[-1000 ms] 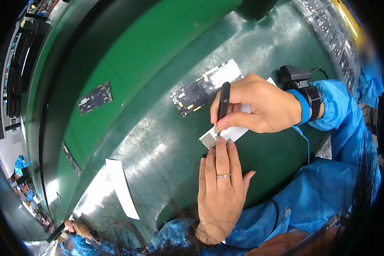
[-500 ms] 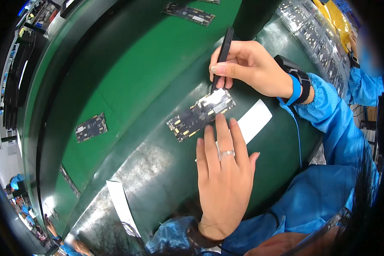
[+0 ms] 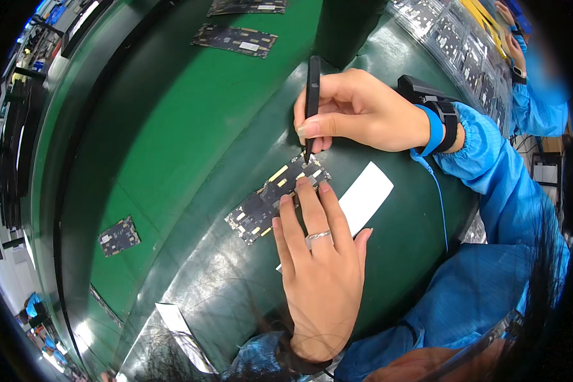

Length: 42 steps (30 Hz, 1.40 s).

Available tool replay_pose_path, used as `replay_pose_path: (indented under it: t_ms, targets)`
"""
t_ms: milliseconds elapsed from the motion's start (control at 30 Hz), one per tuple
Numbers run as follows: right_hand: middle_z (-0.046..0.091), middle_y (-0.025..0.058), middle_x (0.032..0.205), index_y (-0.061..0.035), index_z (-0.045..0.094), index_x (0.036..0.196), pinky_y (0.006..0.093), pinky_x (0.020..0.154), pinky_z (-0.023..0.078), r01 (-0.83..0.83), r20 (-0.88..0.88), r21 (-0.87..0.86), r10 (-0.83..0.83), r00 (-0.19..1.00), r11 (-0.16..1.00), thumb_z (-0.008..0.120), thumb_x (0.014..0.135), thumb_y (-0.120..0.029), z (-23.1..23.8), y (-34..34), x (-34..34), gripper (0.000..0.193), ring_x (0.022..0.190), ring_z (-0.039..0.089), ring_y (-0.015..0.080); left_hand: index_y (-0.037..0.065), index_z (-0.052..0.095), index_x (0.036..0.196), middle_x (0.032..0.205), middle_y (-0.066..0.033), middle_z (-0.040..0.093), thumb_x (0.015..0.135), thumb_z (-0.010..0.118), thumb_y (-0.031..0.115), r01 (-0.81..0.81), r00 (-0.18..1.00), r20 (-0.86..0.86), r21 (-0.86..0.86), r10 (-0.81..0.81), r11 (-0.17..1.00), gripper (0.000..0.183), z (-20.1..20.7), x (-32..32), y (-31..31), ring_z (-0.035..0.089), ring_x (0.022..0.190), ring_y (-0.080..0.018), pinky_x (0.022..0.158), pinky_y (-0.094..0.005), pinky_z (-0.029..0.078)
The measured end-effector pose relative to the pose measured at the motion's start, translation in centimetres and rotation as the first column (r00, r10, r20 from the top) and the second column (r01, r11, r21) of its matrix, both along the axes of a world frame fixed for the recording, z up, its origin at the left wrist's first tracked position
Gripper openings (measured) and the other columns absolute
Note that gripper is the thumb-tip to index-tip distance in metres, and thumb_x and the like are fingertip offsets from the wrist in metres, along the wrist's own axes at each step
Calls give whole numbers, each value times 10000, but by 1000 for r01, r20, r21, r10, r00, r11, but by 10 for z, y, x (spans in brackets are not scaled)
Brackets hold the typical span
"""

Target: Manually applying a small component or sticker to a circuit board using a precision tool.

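Observation:
My right hand (image 3: 356,111) is closed around a slim black pen-like tool (image 3: 312,95). The tool stands nearly upright, its tip at the right part of a dark circuit board (image 3: 254,213). That board lies slantwise on the dark green worktop and carries small yellow and silvery parts. From the near side my left hand (image 3: 321,267), wearing a ring, lies flat with fingers stretched out. Its fingertips rest on the board's near edge and hide part of it. Beneath and beside this hand lies a white strip (image 3: 366,194), partly covered by the fingers.
On a green belt (image 3: 153,146) to the left lie several circuit boards, such as one (image 3: 120,236) at mid-left and another (image 3: 235,40) farther off. Clear trays of boards (image 3: 461,54) stand far right, near another person's arm (image 3: 541,108). A blue cord (image 3: 440,197) hangs from my right wristband.
The tool's tip has gone from the board's far edge onto its face. The pale label seen earlier on the board no longer shows. Board and hands sit further left and lower in view.

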State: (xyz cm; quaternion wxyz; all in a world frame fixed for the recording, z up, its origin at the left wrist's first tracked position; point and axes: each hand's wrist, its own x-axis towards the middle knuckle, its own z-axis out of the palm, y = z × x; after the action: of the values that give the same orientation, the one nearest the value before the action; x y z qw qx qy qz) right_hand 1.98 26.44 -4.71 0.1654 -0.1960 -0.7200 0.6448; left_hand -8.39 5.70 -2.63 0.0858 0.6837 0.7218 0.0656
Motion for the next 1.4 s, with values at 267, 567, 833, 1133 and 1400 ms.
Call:
replay_pose_path:
  t_ms: [267, 567, 833, 1133, 1400]
  targets:
    - [709, 47, 888, 15, 684, 1046, 254, 744, 577, 4, -38, -13, -5, 999, 1000, 693, 1036, -192, -5, 4, 2, 207, 817, 693, 100, -29, 500, 1472, 1549, -213, 442, 933, 723, 445, 2, 1000, 5, 12, -2, 1000, 751, -2, 3, 6, 499, 1352, -412, 1108, -506, 507]
    - [721, 64, 867, 37, 681, 1018, 257, 726, 576, 35, -47, -12, -35, 998, 999, 699, 1032, -225, -8, 5, 4, 263, 810, 714, 107, -47, 513, 1454, 1536, -227, 438, 911, 753, 418, 4, 999, 33, -12, -3, 1000, 755, 5, 5, 11, 504, 1330, -424, 1081, -520, 523]
    - [725, 71, 853, 29, 687, 1012, 258, 722, 575, 40, -65, -11, -40, 997, 999, 697, 1031, -228, -8, 7, 5, 258, 799, 711, 107, -48, 530, 1436, 1517, -227, 446, 910, 752, 420, 13, 1000, 21, -17, -12, 1000, 739, 7, 7, 13, 512, 1321, -416, 1073, -513, 525]
    - [737, 84, 864, 26, 680, 1007, 261, 718, 576, 16, -50, 76, -12, 999, 997, 711, 1017, -234, -8, 11, 5, 262, 797, 725, 122, -34, 481, 1483, 1548, -221, 443, 812, 841, 348, -4, 999, 44, -5, 4, 1000, 852, 9, 8, 17, 496, 1293, -454, 1040, -520, 497]
    - [732, 26, 942, 6, 738, 1086, 245, 751, 548, -73, -69, 115, 81, 994, 991, 728, 998, -162, 12, 17, 21, 189, 821, 657, 83, -6, 436, 1540, 1570, -164, 461, 795, 840, 387, 7, 1000, -17, -38, -8, 999, 934, 13, 10, 19, 506, 1292, -398, 1058, -520, 466]
